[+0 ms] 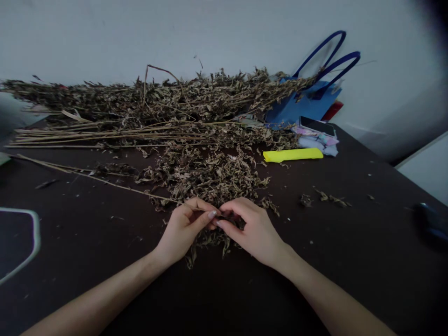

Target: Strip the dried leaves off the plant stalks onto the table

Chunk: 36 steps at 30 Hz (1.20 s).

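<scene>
Meeting at the middle of a dark table, two bare hands work a dried plant stalk. The left hand pinches the stalk between thumb and forefinger, its other fingers curled close. The right hand touches the left at the fingertips, with its fingers bent tight around the stalk's leafy end. The stalk is thin and pale. It runs from the pinch away to the left, low across the table, almost to the edge of view.

Both hands sit on the near edge of a leaf pile, a loose mound of crumbled brown leaves. Some leaves spill under the wrists. Behind the pile, to the left, lies a bundle of bare stems, stripped and lined up side by side. Further back, a long heap of leafy dried plants stretches along a pale wall.

At the back right, a blue bag with looped handles leans on the wall, touching the heap. Just in front of it, a phone rests on folded cloth. A yellow bar lies beside the cloth. Leaf crumbs dot the table to the right of the hands.
</scene>
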Tool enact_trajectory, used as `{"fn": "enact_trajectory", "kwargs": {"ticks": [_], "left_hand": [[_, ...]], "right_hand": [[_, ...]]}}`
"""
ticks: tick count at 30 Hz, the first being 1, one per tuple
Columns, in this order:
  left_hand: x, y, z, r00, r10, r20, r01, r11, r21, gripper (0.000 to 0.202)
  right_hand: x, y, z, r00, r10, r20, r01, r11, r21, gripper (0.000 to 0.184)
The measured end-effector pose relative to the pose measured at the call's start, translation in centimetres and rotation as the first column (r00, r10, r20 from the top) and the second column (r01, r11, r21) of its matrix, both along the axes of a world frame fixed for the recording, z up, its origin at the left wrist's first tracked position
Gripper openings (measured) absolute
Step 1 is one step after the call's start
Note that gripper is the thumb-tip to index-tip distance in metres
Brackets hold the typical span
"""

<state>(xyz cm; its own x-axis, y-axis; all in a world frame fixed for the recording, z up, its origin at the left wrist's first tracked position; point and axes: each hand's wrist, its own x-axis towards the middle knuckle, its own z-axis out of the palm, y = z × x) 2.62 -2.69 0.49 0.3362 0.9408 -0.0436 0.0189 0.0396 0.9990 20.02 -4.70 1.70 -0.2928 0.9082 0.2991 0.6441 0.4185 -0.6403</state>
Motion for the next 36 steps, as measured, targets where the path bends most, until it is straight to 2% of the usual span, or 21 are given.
{"fn": "enact_trajectory", "kwargs": {"ticks": [4,14,23,30,36], "left_hand": [[-0.1,0.1,-0.3,1.0,-0.022,0.009,0.022,1.0,0.003,0.012],[0.0,0.2,-0.3,0.998,0.015,0.059,-0.012,0.999,-0.051,0.009],[0.0,0.1,-0.5,0.999,-0.017,0.041,0.018,0.999,-0.041,0.01],[0.1,0.1,-0.8,0.987,0.044,0.156,-0.028,0.994,-0.106,0.014],[0.2,0.0,-0.6,0.994,0.014,0.112,-0.005,0.997,-0.078,0.014]], "right_hand": [[0.0,0.1,-0.3,1.0,-0.006,0.017,0.006,1.0,0.006,0.014],[0.2,0.3,-0.6,0.994,0.039,0.105,-0.053,0.99,0.131,0.021],[-0.1,0.1,-0.9,0.982,0.06,0.18,-0.086,0.987,0.138,0.022],[0.2,0.2,-1.1,0.977,0.006,0.214,-0.045,0.983,0.18,0.023],[0.2,0.3,-1.0,0.978,-0.011,0.206,-0.022,0.987,0.159,0.019]]}}
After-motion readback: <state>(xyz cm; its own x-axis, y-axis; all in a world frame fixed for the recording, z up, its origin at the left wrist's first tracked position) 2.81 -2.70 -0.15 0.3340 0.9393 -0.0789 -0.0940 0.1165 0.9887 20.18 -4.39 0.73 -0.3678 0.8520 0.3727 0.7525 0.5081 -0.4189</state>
